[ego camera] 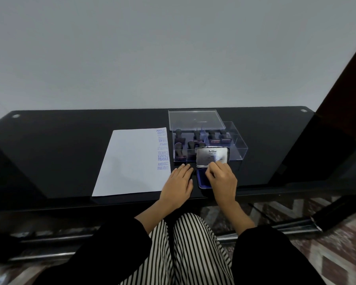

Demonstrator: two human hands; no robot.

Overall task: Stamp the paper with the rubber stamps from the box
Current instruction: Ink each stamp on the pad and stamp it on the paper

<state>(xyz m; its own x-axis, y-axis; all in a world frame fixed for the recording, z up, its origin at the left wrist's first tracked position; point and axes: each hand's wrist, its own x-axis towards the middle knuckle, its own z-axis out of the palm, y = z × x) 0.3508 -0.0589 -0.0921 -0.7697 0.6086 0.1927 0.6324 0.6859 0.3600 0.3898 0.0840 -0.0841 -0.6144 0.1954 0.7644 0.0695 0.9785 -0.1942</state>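
While the left hand (178, 183) lies flat on the black worktop (70, 153) with fingers straight, right hand (222, 177) fingers curled on the raised ink pad lid (212, 154), one blue ink pad (201, 181), one paper sheet (130, 161) left of it, long axis running away from the person, stamped along its right edge, one clear box (239, 149) holding seven upright rubber stamps (178, 133), box lid (195, 120) propped behind.

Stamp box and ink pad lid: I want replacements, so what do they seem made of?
The stamp box looks like clear hard plastic, probably acrylic: the stamps show through its glossy walls. The ink pad lid looks like silvery metal, possibly tin, with a dull sheen and printed lettering.
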